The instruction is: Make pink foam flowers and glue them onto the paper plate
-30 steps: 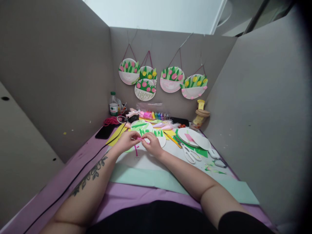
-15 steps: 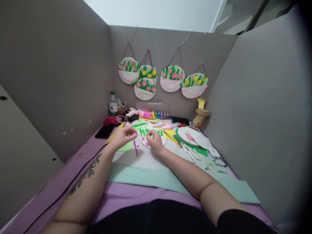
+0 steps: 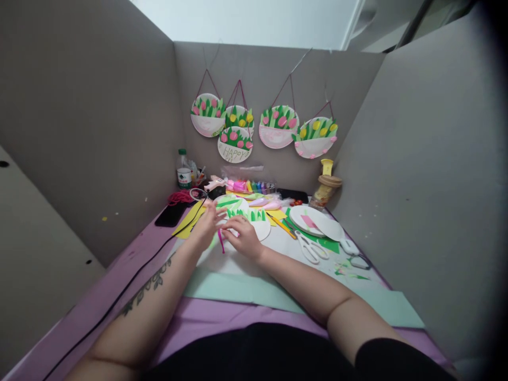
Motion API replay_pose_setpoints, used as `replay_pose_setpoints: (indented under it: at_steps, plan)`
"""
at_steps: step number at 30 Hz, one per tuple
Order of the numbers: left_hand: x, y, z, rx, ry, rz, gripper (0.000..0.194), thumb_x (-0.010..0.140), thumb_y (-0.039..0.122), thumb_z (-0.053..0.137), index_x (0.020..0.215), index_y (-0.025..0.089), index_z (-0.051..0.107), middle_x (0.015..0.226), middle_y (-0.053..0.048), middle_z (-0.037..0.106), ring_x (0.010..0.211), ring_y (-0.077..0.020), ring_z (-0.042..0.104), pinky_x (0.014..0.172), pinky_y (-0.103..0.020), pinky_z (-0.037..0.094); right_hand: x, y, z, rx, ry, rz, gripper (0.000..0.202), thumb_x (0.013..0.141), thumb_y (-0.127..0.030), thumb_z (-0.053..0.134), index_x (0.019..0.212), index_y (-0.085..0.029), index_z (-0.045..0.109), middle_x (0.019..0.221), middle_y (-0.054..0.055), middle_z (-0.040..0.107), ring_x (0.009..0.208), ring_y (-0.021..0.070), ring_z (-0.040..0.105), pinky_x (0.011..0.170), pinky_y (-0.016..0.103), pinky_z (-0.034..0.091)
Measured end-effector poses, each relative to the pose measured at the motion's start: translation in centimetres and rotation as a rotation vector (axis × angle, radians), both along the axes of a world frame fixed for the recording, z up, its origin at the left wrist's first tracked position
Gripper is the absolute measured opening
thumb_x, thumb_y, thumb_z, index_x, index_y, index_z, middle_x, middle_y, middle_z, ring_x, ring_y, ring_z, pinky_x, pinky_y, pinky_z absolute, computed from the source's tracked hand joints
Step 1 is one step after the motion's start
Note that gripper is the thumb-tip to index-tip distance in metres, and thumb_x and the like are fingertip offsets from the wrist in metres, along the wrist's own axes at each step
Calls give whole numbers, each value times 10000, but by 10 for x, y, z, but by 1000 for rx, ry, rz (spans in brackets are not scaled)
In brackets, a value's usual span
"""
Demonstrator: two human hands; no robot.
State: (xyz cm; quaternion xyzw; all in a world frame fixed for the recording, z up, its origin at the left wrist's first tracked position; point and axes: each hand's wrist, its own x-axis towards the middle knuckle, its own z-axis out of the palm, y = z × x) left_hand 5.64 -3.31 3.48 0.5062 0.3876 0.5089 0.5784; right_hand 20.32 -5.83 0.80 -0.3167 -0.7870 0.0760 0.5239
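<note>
My left hand (image 3: pixel 208 227) hovers over the mat with its fingers stretched out and apart. Right beside it, my right hand (image 3: pixel 244 241) has its thumb and fingers pinched together; whatever is between them is too small to make out. Below the fingertips a strip of magenta clay (image 3: pixel 221 242) lies on the white mat. Behind my right hand is a white paper plate (image 3: pixel 262 231) with green paper leaves (image 3: pixel 257 215) along its upper edge; my hand covers part of it. Another plate with light green paper (image 3: pixel 233 202) lies just beyond.
On the right lie white scissors (image 3: pixel 309 247), a yellow craft knife (image 3: pixel 282 226), stacked white plates (image 3: pixel 334 228) and green scraps (image 3: pixel 349 271). At left are a phone (image 3: pixel 170 214) and a black cable (image 3: pixel 138 275). Decorated plates (image 3: pixel 280 137) hang on the back partition.
My left hand has moved right and spread its fingers, which held a pink bit before. My right hand has shifted left and down, and the two hands now meet above the magenta strip.
</note>
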Motion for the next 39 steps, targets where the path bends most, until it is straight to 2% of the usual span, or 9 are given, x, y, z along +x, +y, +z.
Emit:
replay_pose_setpoints:
  at_steps: [3, 7, 10, 15, 19, 21, 26, 30, 39]
  plan:
    - [17, -14, 3, -294, -291, -212, 791, 817, 778, 206, 1222, 144, 451, 1150, -192, 622, 1006, -279, 634, 784, -410, 539, -5, -7, 2, 39, -29, -27, 139, 878, -241, 578, 872, -251, 717, 898, 59, 663, 877, 214, 568, 842, 409, 459]
    - [17, -19, 5, -337, -482, -213, 792, 842, 750, 139, 1315, 154, 358, 1220, -194, 596, 1035, -279, 632, 839, -454, 528, -7, -16, -1, 68, -92, -36, 221, 889, -226, 540, 1004, -275, 723, 936, 64, 649, 909, 220, 551, 861, 426, 456]
    - [13, -20, 9, -351, -502, -220, 818, 854, 732, 106, 1411, 153, 262, 1291, -197, 563, 1073, -287, 618, 875, -484, 512, -7, -19, -1, 80, -171, -25, 291, 868, -259, 552, 1122, -269, 694, 1018, 79, 622, 966, 239, 532, 892, 439, 444]
    - [9, -21, 16, -299, -620, -239, 852, 840, 747, 33, 1474, 198, 181, 1393, -170, 499, 1149, -275, 587, 909, -468, 502, -2, -18, 3, 186, -249, -106, 306, 867, -317, 540, 1114, -264, 712, 984, 93, 600, 922, 244, 508, 868, 437, 429]
    - [10, -24, 19, -357, -618, -284, 816, 864, 723, 69, 1486, 200, 141, 1405, -171, 485, 1152, -271, 590, 911, -454, 501, 0, -17, 4, 268, -335, -136, 329, 852, -352, 560, 1147, -301, 696, 1019, 82, 601, 964, 252, 492, 873, 435, 410]
    - [11, -25, 19, -369, -614, -286, 827, 859, 726, 54, 1485, 193, 144, 1402, -183, 484, 1149, -280, 591, 907, -468, 499, 1, -16, 3, 264, -347, -168, 325, 846, -349, 568, 1140, -308, 699, 1019, 83, 604, 971, 259, 485, 877, 443, 401]
    - [11, -23, 18, -379, -614, -243, 809, 859, 717, 24, 1466, 205, 174, 1396, -181, 490, 1098, -265, 615, 873, -459, 511, 6, -11, -2, 271, -372, -67, 311, 833, -341, 596, 1126, -346, 700, 1023, 69, 605, 1010, 264, 479, 916, 455, 380]
    - [11, -20, 16, -401, -659, -247, 806, 864, 716, 55, 1438, 171, 206, 1377, -212, 495, 1068, -265, 628, 842, -450, 524, 10, -7, -6, 269, -325, -128, 288, 834, -316, 601, 1097, -316, 718, 1032, 84, 602, 1004, 262, 479, 908, 451, 380]
    - [13, -21, 14, -455, -717, -212, 773, 888, 684, 117, 1416, 132, 238, 1348, -253, 501, 983, -287, 659, 760, -450, 549, 3, -7, -5, 332, -303, -117, 271, 849, -305, 572, 1066, -266, 728, 997, 81, 597, 944, 220, 495, 854, 401, 417]
